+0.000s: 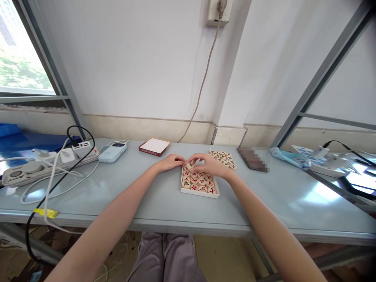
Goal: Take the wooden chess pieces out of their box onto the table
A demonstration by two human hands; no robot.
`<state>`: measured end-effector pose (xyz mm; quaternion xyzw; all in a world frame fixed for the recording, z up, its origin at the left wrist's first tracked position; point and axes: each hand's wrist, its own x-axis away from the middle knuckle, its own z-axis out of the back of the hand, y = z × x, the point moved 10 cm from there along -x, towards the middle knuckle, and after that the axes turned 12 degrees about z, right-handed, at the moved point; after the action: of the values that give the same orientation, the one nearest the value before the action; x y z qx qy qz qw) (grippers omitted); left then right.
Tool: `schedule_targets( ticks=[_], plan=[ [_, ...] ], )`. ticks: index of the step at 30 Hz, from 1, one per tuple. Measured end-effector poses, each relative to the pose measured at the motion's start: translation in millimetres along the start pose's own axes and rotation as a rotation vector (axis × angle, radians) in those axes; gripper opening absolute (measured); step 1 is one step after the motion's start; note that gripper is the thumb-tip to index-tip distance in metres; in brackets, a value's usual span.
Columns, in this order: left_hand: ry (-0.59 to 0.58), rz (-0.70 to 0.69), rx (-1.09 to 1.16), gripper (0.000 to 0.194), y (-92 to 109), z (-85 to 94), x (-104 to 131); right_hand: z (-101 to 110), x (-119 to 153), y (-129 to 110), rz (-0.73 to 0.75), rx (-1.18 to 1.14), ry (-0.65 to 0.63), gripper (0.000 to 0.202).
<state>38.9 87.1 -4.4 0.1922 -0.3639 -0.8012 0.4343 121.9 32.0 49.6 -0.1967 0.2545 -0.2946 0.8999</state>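
Just right of centre in the frame, a shallow white tray [199,193] of round discs [201,181] with mostly red characters sits on the grey worktop [164,196]. The left hand [171,161] reaches to the tray's upper left corner, fingers bent; I cannot tell whether its grip is closed on anything. The right hand [208,164] arches over the tray's far part, its grip narrow near that same corner; whether a disc is pinched there, I cannot tell. Beyond it lies a cluster of more discs [223,157], with a dark, partly pixelated object [253,159] to the right. A dark red and white box [154,146] lies left of the tray, nearer the wall [141,58]
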Motion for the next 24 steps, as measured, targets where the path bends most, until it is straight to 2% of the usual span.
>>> schedule_targets(
  ticks=[2,4,7,9,19,22,24],
  plan=[
    [-0.002,0.012,0.011,0.031,-2.7,-0.4,-1.8,22.5,6.8,16.7,-0.055,0.113,0.12,0.026],
    [-0.009,0.015,0.027,0.03,-4.0,-1.1,-2.8,39.8,16.8,37.9,-0.141,0.275,0.173,0.023],
    [-0.008,0.02,0.041,0.03,-4.3,-0.8,-2.5,54.9,31.2,68.1,-0.279,0.519,0.156,0.022],
    [-0.009,0.023,0.049,0.03,-3.5,-0.8,-1.5,58.6,36.2,79.6,-0.321,0.617,0.128,0.021],
    [0.004,0.023,0.034,0.028,0.2,1.1,1.5,48.2,37.2,88.3,-0.358,0.727,0.001,0.023],
    [-0.001,0.016,0.032,0.028,0.1,0.7,1.6,53.4,38.4,85.2,-0.378,0.703,0.043,0.023],
    [0.0,0.014,0.032,0.028,0.1,0.7,1.5,56.1,35.8,76.7,-0.354,0.551,0.121,0.023]
  ],
)
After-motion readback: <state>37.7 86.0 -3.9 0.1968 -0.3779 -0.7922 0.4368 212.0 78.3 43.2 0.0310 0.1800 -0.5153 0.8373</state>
